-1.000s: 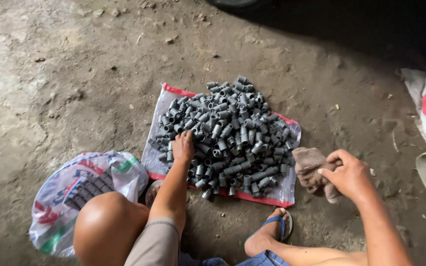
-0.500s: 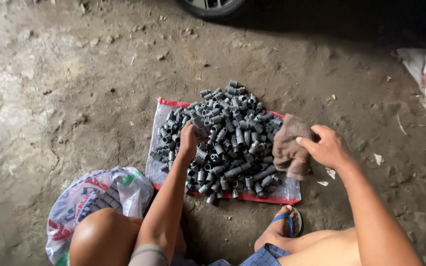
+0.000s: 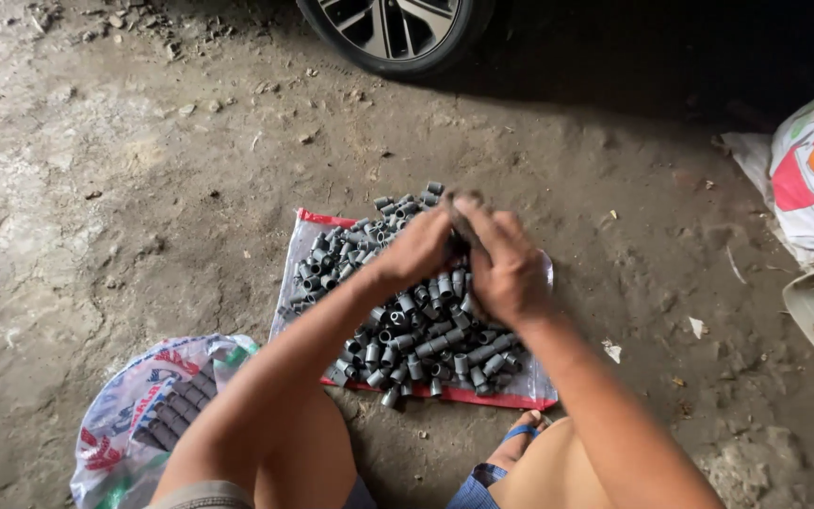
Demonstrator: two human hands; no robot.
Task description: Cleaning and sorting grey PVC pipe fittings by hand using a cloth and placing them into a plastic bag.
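1. Left hand [image 3: 418, 247] and right hand [image 3: 506, 273] meet above the pile of fittings [image 3: 407, 311]; fingers closed together on a small dark piece [image 3: 463, 221], probably one fitting, part-hidden. Whether a cloth is in the grip I cannot tell.
2. Fittings: short grey tubes, hollow, smooth, likely plastic, heaped on a clear sheet [image 3: 305, 254] with red edge, which keeps them off the dirt floor [image 3: 143, 188].
3. Near left: printed bag [image 3: 134, 405] holding more tubes.
4. Far: car wheel [image 3: 393, 33].

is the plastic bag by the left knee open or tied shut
Open. The plastic bag gapes at its mouth, showing rows of dark pipe fittings inside.
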